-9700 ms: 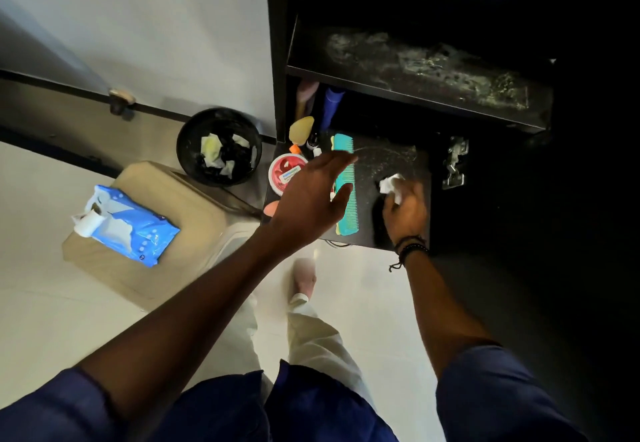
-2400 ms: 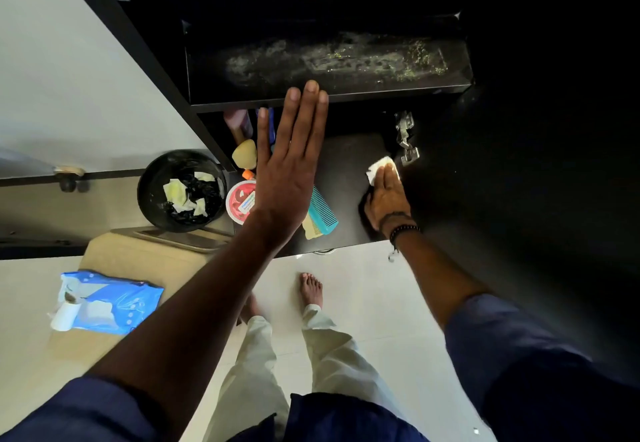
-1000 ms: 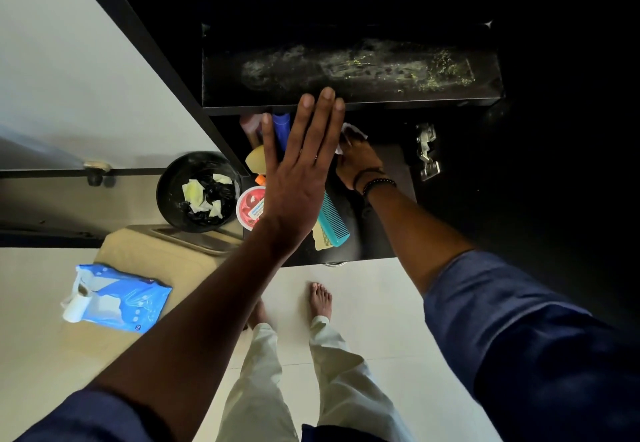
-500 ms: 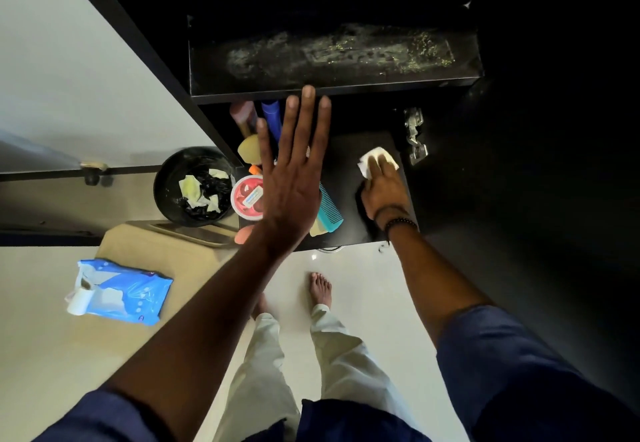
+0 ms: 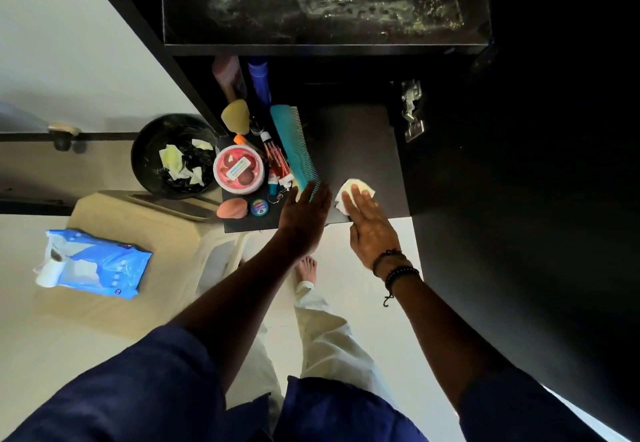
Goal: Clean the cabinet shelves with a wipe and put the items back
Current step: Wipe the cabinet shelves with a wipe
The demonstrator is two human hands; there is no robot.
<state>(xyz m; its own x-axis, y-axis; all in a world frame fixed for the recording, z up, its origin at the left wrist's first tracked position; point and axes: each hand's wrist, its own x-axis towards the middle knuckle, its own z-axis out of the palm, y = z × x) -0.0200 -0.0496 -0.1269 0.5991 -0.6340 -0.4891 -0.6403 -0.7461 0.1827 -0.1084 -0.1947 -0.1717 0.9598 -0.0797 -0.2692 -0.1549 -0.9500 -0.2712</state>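
No words or numbers can be read here. Some things do have labels, but the print is too small and blurry to make out.

The round red tub (image 5: 240, 170) on the left of the low shelf has a white strip with blue letters across its lid. The thin tube (image 5: 276, 161) just to its right has red print along its side. The little blue tin (image 5: 259, 207) at the near edge of the shelf has a bright round label on top. The blue pack of wipes (image 5: 100, 263), far off to the left, has a tiny round mark at its near corner.
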